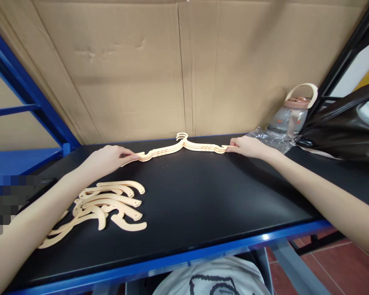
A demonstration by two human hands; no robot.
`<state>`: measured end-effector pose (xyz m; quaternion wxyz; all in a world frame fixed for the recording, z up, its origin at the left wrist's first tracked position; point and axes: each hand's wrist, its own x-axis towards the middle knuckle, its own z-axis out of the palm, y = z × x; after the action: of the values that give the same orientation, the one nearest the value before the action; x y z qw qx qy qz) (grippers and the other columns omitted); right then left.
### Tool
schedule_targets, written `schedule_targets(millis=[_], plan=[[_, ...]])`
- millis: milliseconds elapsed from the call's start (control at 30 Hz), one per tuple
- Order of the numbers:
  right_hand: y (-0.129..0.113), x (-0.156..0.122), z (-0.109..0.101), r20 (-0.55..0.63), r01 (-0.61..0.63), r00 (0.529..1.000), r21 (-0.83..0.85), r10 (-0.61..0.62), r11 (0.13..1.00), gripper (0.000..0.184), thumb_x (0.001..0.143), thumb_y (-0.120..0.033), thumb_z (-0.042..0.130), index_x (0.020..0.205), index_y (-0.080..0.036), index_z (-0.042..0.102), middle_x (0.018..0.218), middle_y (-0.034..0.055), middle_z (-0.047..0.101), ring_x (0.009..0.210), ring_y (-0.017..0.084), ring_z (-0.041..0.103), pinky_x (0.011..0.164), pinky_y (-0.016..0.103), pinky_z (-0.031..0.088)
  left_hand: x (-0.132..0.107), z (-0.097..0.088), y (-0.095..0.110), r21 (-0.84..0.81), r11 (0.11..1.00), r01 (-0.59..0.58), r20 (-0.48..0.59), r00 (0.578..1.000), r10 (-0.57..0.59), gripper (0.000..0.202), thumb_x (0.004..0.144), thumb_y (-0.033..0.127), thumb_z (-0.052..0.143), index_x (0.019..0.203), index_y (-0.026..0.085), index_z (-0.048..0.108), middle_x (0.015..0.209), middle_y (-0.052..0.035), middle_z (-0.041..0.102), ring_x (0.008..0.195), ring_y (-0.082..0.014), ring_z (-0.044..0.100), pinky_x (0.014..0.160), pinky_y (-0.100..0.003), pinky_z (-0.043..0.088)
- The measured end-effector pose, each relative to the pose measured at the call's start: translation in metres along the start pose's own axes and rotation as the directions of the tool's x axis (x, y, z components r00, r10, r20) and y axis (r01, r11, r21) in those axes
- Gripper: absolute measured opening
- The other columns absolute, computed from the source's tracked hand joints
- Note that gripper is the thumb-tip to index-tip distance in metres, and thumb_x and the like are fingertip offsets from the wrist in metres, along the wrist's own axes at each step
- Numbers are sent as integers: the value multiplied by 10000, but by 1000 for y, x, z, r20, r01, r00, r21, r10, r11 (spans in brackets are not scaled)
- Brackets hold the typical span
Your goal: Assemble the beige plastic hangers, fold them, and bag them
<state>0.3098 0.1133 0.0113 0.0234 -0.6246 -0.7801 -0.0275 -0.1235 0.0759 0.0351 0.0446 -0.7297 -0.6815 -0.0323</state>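
Left hand (pixel 110 159) and right hand (pixel 247 146) each pinch one end of the hanger stack (pixel 181 148) (loose hanger pieces (pixel 107 205) lie near the left forearm).

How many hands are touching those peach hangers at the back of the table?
2. The left hand pinches the left end of the peach hangers, which look stacked; the right hand pinches the right end. No other hands show.

Bright, even light, soft shadows, sharp focus; wide-angle bending at the edges.
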Motion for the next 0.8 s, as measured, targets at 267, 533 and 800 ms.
schedule_targets(millis=[267, 533, 800], plan=[[-2, -2, -1, 0, 2, 1000, -5, -2, 1000, 326, 923, -512, 439, 868, -214, 561, 876, 60, 687, 755, 206, 621, 577, 264, 340, 1, -2, -1, -22, 1000, 1, 27, 1000, -1, 490, 849, 626, 428, 1004, 276, 733, 1055, -14, 734, 950, -246, 640, 705, -273, 422], [-2, -1, -1, 6, 5, 1000, -25, -5, 1000, 356, 930, -524, 410, 919, -211, 579, 895, 73, 695, 759, 215, 633, 583, 271, 349, 0, -4, -2, -32, 999, 1, 32, 999, 0, 557, 826, 689, 406, 979, 264, 732, 1034, -30, 735, 941, -258, 634, 696, -276, 411], [-4, -2, -2, 7, -4, 1000, -52, 5, 999, 340, 937, -500, 398, 948, -213, 581, 893, 80, 690, 800, 240, 639, 604, 283, 352, 2, -3, -3, 11, 1000, 8, 69, 998, -9, 515, 829, 673, 431, 939, 255, 712, 911, -28, 726, 842, -244, 625, 628, -264, 364]])
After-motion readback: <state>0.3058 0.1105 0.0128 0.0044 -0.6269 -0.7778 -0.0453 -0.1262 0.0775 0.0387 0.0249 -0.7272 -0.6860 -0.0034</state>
